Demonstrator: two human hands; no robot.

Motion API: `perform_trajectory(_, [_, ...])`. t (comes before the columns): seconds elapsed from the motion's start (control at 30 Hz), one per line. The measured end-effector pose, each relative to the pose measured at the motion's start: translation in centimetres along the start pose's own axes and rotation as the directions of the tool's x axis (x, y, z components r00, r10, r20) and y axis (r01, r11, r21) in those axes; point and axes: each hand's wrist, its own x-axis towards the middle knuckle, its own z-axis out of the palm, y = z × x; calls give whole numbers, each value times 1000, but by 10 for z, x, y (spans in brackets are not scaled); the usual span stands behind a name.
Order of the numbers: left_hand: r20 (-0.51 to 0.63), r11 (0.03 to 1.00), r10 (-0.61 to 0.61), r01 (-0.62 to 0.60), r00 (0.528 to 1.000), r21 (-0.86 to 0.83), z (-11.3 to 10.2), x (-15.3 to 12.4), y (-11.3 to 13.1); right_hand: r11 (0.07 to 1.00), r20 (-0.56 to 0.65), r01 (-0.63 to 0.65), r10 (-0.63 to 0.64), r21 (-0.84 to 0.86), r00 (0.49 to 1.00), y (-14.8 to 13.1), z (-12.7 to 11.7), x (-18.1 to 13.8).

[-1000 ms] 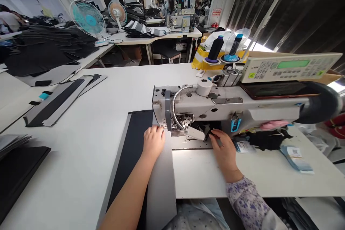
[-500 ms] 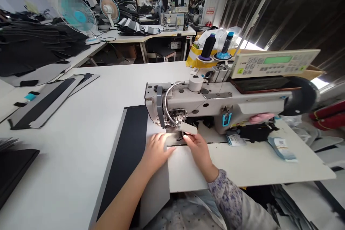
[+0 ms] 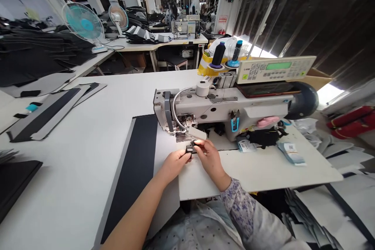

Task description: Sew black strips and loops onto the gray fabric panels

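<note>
My left hand (image 3: pixel 173 167) is closed, its thumb and fingers pinching a small black piece (image 3: pixel 189 149) just in front of the sewing machine (image 3: pixel 199 105). Close beside it, my right hand (image 3: pixel 210 161) is closed too, with its fingertips on the upper right part of the same dark bit. Whether this is one folded piece or two is too small to tell. Under my left forearm lies a long grey panel with a wide black band (image 3: pixel 136 160), its far end beside the machine head. The machine's white lamp (image 3: pixel 196 133) hangs right above my fingers.
Blue-handled snips (image 3: pixel 234 122) hang on the machine body. Thread cones (image 3: pixel 218 54) and a control panel (image 3: pixel 275 68) stand behind it. Labelled packets (image 3: pixel 291 153) lie at right on the white table (image 3: pixel 88 172). More grey and black panels (image 3: pixel 55 111) lie at left.
My left hand has lifted from the grey panel and moved right, now pinching the small black piece. My right hand stays near the needle area. The view has shifted slightly.
</note>
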Motion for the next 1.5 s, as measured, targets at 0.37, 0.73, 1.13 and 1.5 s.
perform_trajectory(0.37, [61, 972, 48, -61, 997, 229, -13, 23, 24, 987, -386, -123, 156, 108, 909, -2, -73, 44])
perform_trajectory(0.73, [103, 984, -59, 41, 993, 172, -13, 32, 29, 950, 140, -54, 101, -308, 985, -3, -74, -14])
perform_trajectory(1.13, [128, 979, -39, 12, 991, 202, -3, 40, 30, 817, 161, 8, 104, -576, 981, -11, -51, 5])
perform_trajectory(1.5, [236, 705, 341, -413, 910, 576, 20, 47, 19, 850, -171, 90, -206, -519, 964, 7, -75, 7])
